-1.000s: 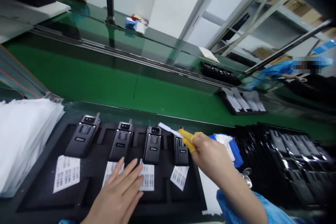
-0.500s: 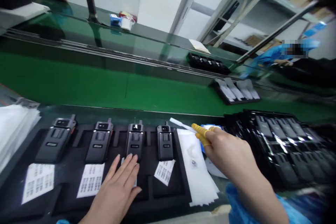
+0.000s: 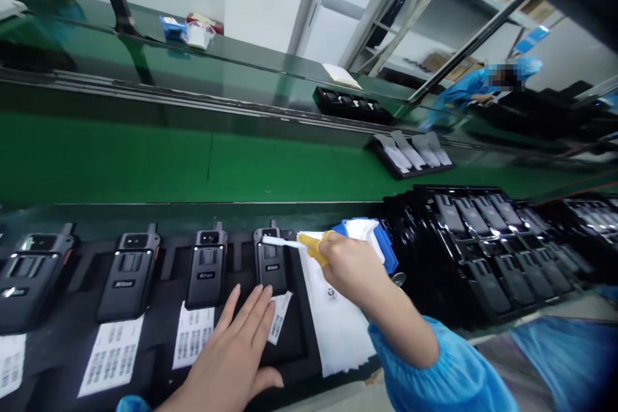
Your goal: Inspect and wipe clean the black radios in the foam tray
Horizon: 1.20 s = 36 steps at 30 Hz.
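Four black handsets sit upright in a black foam tray (image 3: 159,341), with label sheets (image 3: 112,355) near them and stacked trays (image 3: 487,238) to the right. The left hand (image 3: 236,360) lies flat and open on the tray. The right hand (image 3: 350,264) pinches a white swab (image 3: 282,243) that lies left-right, tip on the rightmost handset (image 3: 270,261).

One head camera looks forward and down, close over the counter (image 3: 145,212), toward the green belt (image 3: 145,161).

My right hand (image 3: 350,264) touches a white swab (image 3: 284,243) to the handset (image 3: 270,262) nearest the tray's (image 3: 294,351) right edge; left hand (image 3: 236,354) lies flat at its front edge.
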Available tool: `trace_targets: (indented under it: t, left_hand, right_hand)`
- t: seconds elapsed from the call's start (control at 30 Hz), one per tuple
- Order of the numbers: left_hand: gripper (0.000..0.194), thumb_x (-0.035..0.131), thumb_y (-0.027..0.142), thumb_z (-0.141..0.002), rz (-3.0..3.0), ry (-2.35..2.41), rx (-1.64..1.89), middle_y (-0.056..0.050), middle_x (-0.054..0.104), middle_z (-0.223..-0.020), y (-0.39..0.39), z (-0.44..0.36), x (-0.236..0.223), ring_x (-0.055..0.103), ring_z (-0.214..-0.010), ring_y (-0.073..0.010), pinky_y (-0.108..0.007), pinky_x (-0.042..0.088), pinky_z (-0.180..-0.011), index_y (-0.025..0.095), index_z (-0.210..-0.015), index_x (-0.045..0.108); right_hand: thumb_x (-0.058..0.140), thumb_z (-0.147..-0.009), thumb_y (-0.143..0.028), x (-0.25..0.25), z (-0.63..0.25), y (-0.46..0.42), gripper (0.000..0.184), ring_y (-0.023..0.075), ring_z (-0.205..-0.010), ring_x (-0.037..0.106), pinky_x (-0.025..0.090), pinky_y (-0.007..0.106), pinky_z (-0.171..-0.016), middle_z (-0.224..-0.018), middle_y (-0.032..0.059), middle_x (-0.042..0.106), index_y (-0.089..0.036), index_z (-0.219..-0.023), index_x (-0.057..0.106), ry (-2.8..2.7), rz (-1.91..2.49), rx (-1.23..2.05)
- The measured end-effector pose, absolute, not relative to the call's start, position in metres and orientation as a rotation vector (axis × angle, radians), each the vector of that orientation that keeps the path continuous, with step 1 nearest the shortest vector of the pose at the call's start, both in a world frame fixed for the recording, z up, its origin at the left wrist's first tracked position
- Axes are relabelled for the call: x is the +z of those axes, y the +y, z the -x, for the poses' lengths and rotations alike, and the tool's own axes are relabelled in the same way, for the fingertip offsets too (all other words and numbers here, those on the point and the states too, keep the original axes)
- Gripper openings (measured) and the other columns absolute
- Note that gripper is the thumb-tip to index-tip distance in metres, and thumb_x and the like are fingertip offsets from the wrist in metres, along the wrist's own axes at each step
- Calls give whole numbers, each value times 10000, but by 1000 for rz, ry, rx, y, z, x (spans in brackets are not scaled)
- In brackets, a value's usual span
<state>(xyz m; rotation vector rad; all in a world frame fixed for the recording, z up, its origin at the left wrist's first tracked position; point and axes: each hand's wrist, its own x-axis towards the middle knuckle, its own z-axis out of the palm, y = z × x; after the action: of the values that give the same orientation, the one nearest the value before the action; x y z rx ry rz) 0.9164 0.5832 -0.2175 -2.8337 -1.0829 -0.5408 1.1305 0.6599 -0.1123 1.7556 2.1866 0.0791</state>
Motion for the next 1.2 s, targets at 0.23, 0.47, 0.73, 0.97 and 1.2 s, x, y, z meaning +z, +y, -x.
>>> trace_targets:
  t: [0.23,0.47,0.73,0.97,1.2]
  left_hand:
    - [657,549,599,-813,2810,-1003,-486,-156,547,-1315,585,-915,-213,521,-1203,-271,-454,366,-1060,91,-1230,544]
    - [617,493,581,-859,2747,-935,-385,-146,569,-1289,589,-916,-205,584,-1127,-276,-441,488,-912,66,-1192,562]
    - [471,396,447,-947,2779,-977,-461,-134,581,-1280,588,-916,-205,572,-1150,-237,-420,409,-1032,81,-1189,567]
    - [306,441,277,-944,2884,-1037,-634,-115,623,-1222,573,-897,-193,562,-1165,-227,-431,343,-1096,104,-1134,607]
    - [224,544,163,-881,2980,-1228,-1072,-70,677,-1124,549,-870,-198,587,-1133,-188,-332,399,-1059,161,-1081,644]
  right_hand:
    - [507,-726,-65,-102,-1136,658,171,129,-605,619,195,246,-445,-801,56,655,-144,-723,659,2164,-1819,107]
    - [453,-737,-33,-110,-1138,662,249,142,-574,614,200,251,-448,-767,67,657,-147,-766,672,2168,-1825,52]
    - [492,-739,-81,-104,-1175,636,219,121,-526,576,163,250,-429,-811,50,664,-165,-789,688,1975,-2006,175]
    - [519,-794,-127,-145,-1159,607,177,102,-614,596,325,207,-502,-810,26,668,-181,-741,679,2345,-1968,-197]
    - [501,-755,-125,-149,-1183,569,182,155,-532,607,369,238,-430,-802,60,688,-185,-708,666,2198,-2141,52]
